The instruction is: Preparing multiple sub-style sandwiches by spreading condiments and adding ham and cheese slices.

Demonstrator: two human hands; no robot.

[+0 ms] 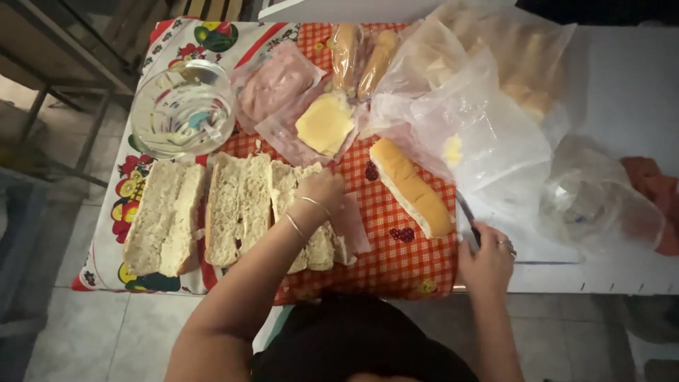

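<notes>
The left hand [320, 189] covers part of the third split roll [305, 212], so its fingertips are out of sight. The right hand [486, 260] hides the knife [467, 216] handle, and the blade tip slips under a clear bag [481, 134]. Bag contents at top right [527, 64] are blurred by plastic. The clear bowl's [182, 107] contents are unclear. The red cloth [654, 187] runs off the right edge.
</notes>
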